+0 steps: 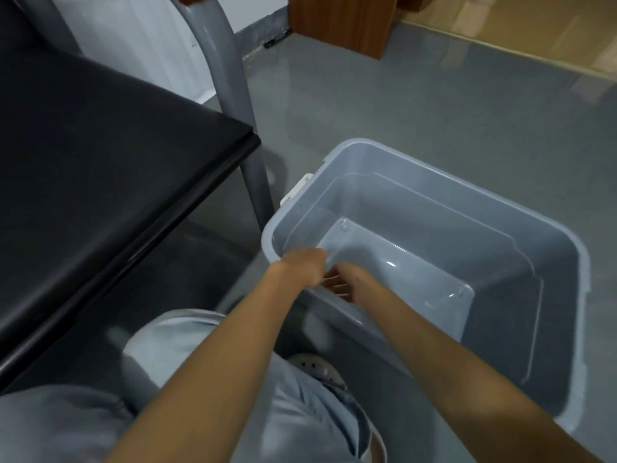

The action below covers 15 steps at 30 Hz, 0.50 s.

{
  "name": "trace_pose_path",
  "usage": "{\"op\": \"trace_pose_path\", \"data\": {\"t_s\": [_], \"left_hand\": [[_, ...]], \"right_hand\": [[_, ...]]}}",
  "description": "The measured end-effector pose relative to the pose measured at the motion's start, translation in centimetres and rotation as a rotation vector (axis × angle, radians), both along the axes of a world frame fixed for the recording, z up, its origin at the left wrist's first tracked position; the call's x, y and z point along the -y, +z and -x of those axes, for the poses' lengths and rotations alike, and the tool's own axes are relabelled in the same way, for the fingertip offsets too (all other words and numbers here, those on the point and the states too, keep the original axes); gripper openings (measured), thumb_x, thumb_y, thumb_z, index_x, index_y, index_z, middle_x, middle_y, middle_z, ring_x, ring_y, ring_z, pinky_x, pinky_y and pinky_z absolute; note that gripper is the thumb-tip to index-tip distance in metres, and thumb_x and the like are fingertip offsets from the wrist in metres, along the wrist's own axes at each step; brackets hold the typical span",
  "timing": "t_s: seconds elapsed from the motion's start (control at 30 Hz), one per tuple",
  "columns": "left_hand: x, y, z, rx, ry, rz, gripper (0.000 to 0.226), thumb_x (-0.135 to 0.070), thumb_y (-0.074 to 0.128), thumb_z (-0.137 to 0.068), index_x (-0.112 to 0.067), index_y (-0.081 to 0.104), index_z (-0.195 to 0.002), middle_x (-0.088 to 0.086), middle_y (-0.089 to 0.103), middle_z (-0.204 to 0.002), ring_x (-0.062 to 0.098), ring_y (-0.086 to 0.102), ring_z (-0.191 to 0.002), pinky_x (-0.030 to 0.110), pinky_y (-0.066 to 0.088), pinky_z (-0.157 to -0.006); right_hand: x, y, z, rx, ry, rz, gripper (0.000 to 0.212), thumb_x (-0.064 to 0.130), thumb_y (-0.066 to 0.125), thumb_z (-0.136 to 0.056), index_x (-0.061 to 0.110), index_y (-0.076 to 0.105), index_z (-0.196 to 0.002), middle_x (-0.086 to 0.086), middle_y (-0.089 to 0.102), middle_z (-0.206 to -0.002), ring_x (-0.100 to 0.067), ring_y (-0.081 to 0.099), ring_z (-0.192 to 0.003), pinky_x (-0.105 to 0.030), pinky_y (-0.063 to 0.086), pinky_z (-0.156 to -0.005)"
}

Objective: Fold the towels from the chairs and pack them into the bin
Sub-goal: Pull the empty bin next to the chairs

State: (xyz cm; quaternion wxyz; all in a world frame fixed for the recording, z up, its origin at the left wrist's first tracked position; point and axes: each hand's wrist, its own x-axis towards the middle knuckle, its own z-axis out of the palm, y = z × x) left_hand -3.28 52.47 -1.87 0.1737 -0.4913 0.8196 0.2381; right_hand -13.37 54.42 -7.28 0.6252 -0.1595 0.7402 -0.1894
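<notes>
Grey plastic bin (551,295) sits empty at lower right; left hand (302,267) and right hand (352,284) both grip its near rim, seemingly positioning it. No towels show: fetching one comes next.

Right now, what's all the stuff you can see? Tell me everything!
bin: one, pale grey-blue, on the floor, right
latch: one, white, on the bin's left rim
chair: one, black seat with grey legs, left
cabinet: one, brown wood, top
cardboard: tan, top right
floor: grey, shiny
trousers: light blue, bottom
shoe: one, white with holes, by the bin's near wall
left hand: grips the bin's near rim
right hand: grips the same rim, beside it
</notes>
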Motion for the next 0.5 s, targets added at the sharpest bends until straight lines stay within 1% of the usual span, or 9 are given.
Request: {"op": "trace_pose_path", "data": {"t_s": [0.1, 0.17, 0.23, 0.3, 0.33, 0.37, 0.4, 0.43, 0.5], "left_hand": [[-2.3, -0.5, -0.2, 0.036, -0.015, 0.126, 0.028, -0.01, 0.039, -0.096, -0.004, 0.054, -0.119, 0.016, 0.057, -0.124, 0.033, 0.053, -0.115, 0.037, 0.038, -0.098], [-4.7, -0.7, 0.3, 0.076, -0.087, 0.227, 0.029, -0.011, 0.04, -0.095, -0.008, 0.054, -0.12, 0.013, 0.057, -0.125, 0.031, 0.051, -0.118, 0.039, 0.031, -0.105], [-6.4, -0.9, 1.2, 0.134, -0.162, 0.262, 0.03, -0.01, 0.042, -0.094, -0.012, 0.052, -0.122, 0.011, 0.054, -0.127, 0.029, 0.047, -0.122, 0.045, 0.02, -0.114], [-8.0, -1.1, 2.2, 0.193, -0.189, 0.285, 0.034, -0.008, 0.047, -0.092, -0.014, 0.051, -0.125, 0.009, 0.053, -0.127, 0.028, 0.044, -0.124, 0.051, 0.013, -0.116], [-9.0, -1.2, 2.9, 0.202, -0.196, 0.304, 0.036, -0.007, 0.05, -0.091, -0.014, 0.05, -0.126, 0.008, 0.053, -0.127, 0.028, 0.044, -0.124, 0.053, 0.012, -0.116], [-9.4, -1.2, 3.2, 0.209, -0.19, 0.312, 0.037, -0.006, 0.053, -0.089, -0.013, 0.05, -0.126, 0.008, 0.053, -0.126, 0.028, 0.043, -0.125, 0.054, 0.011, -0.116], [-9.9, -1.1, 3.5, 0.21, -0.178, 0.307, 0.038, -0.004, 0.055, -0.088, -0.012, 0.051, -0.125, 0.009, 0.053, -0.125, 0.028, 0.044, -0.124, 0.055, 0.011, -0.116], [-10.3, -0.8, 3.7, 0.212, -0.162, 0.298, 0.037, -0.003, 0.055, -0.088, -0.011, 0.052, -0.124, 0.009, 0.054, -0.125, 0.029, 0.045, -0.124, 0.056, 0.011, -0.115], [-10.9, -0.1, 4.0, 0.234, -0.136, 0.258, 0.037, 0.0, 0.055, -0.088, -0.007, 0.052, -0.125, 0.011, 0.053, -0.127, 0.03, 0.046, -0.124, 0.058, 0.014, -0.114]], "right_hand": [[-1.0, 0.5, 0.6, -0.098, 0.066, 0.019, 0.031, 0.007, 0.042, -0.096, 0.007, 0.046, -0.065, -0.007, 0.047, -0.067, -0.015, 0.04, -0.056, -0.023, 0.033, -0.053], [-2.4, 1.3, 1.2, -0.185, 0.166, 0.036, 0.03, 0.008, 0.045, -0.095, 0.006, 0.047, -0.065, -0.008, 0.048, -0.068, -0.016, 0.042, -0.058, -0.026, 0.039, -0.062], [-3.6, 2.4, 1.8, -0.274, 0.28, 0.018, 0.027, 0.01, 0.046, -0.096, 0.006, 0.05, -0.07, -0.007, 0.048, -0.07, -0.017, 0.046, -0.063, -0.029, 0.041, -0.076], [-5.0, 3.0, 2.6, -0.349, 0.387, 0.003, 0.018, 0.013, 0.044, -0.098, 0.005, 0.058, -0.093, -0.008, 0.052, -0.081, -0.02, 0.049, -0.081, -0.032, 0.042, -0.087], [-6.1, 3.3, 3.1, -0.381, 0.411, 0.009, 0.021, 0.013, 0.042, -0.098, 0.005, 0.059, -0.108, -0.01, 0.052, -0.09, -0.021, 0.048, -0.089, -0.032, 0.042, -0.088], [-6.5, 3.4, 3.3, -0.399, 0.449, 0.004, 0.024, 0.012, 0.041, -0.098, 0.004, 0.057, -0.114, -0.01, 0.052, -0.094, -0.021, 0.047, -0.093, -0.032, 0.042, -0.087], [-7.0, 3.4, 3.6, -0.402, 0.463, -0.006, 0.022, 0.012, 0.041, -0.098, 0.004, 0.058, -0.11, -0.009, 0.053, -0.092, -0.021, 0.047, -0.093, -0.032, 0.042, -0.086], [-7.6, 3.4, 3.9, -0.399, 0.47, -0.006, 0.017, 0.011, 0.042, -0.097, 0.005, 0.058, -0.098, -0.008, 0.053, -0.084, -0.021, 0.048, -0.093, -0.032, 0.043, -0.088], [-8.6, 3.4, 4.3, -0.376, 0.451, -0.006, 0.023, 0.01, 0.043, -0.097, 0.005, 0.051, -0.076, -0.007, 0.051, -0.075, -0.021, 0.052, -0.083, -0.033, 0.044, -0.088]]}}
